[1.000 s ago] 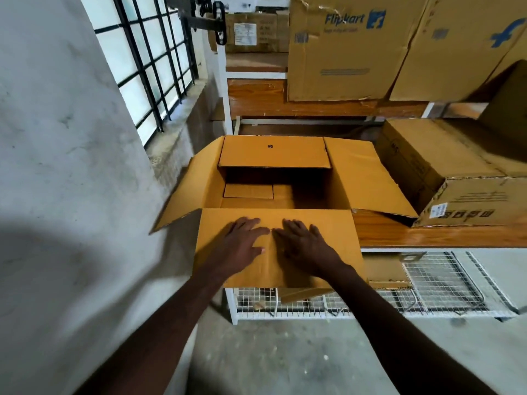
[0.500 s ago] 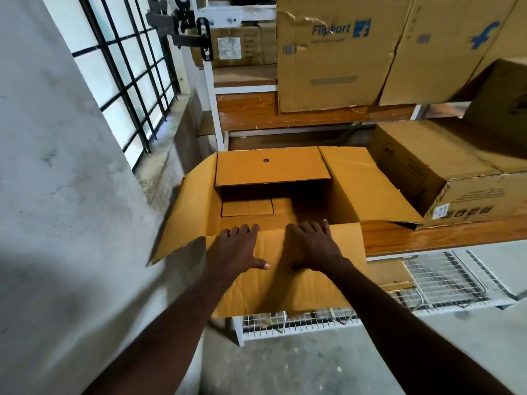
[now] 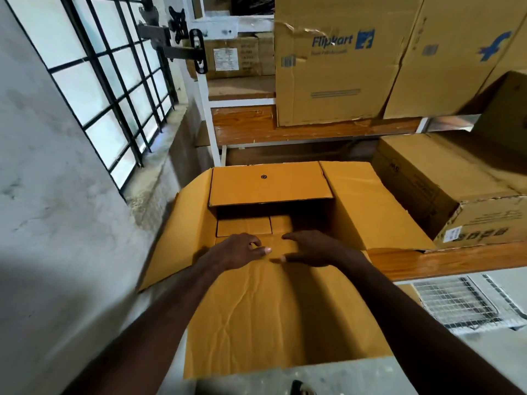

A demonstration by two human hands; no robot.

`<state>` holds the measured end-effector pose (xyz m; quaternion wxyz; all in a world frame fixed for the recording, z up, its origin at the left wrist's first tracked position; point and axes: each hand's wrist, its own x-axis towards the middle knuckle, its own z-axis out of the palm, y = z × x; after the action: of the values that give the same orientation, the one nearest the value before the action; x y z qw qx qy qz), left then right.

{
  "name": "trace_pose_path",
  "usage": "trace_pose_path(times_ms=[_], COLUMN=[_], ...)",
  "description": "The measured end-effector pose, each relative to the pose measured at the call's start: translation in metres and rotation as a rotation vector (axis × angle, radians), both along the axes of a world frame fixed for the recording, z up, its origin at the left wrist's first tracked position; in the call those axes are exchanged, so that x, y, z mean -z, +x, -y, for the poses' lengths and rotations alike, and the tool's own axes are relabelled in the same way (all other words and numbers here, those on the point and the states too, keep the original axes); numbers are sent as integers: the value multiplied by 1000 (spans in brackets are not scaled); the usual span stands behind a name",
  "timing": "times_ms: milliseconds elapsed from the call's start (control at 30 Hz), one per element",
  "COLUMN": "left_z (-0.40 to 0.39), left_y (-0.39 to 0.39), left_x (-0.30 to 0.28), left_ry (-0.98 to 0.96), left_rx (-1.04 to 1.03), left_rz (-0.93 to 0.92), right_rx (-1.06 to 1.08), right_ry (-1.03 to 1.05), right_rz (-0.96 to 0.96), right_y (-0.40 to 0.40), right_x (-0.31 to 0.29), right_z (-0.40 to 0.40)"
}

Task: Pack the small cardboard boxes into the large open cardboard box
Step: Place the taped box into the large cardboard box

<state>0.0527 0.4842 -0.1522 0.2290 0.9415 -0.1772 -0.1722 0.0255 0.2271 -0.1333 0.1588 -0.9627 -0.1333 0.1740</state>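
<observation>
The large open cardboard box [image 3: 271, 183] stands on a wooden shelf with all its flaps spread out. Its near flap [image 3: 285, 315] hangs down toward me. Inside, low at the left, lie two small cardboard boxes [image 3: 243, 226] side by side, the second small box [image 3: 281, 223] partly in shadow. My left hand [image 3: 239, 250] rests at the near rim, fingers curled over the fold, holding nothing. Just to its right, my right hand [image 3: 310, 248] reaches over the rim with fingers apart, empty. The box's right half is dark.
Large Flipkart cartons [image 3: 336, 67] fill the upper shelf. A closed brown carton [image 3: 445, 178] sits right of the open box on the wooden shelf [image 3: 442, 260]. A wire mesh rack [image 3: 456, 303] lies below. A wall and barred window [image 3: 108, 81] are close on the left.
Both hands slid forward from the middle of the near flap to the box's near rim. The near flap folded further down toward me, and my view came closer.
</observation>
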Motion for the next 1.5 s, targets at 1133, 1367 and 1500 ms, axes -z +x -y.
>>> trace_pose_path(times_ms=[1133,1367,1500], left_z=[3,-24,-40], left_y=[281,320,314], left_x=[-68,-36,0], left_ry=[91,210,116], left_rx=[-248,-299,-233], left_rz=[625,478,425], right_rx=[246,171,170], right_ry=[57,-103,-109], right_rz=[597,427,431], right_y=[298,345,347], right_x=[-53,-24,-10], right_z=[39,43,44])
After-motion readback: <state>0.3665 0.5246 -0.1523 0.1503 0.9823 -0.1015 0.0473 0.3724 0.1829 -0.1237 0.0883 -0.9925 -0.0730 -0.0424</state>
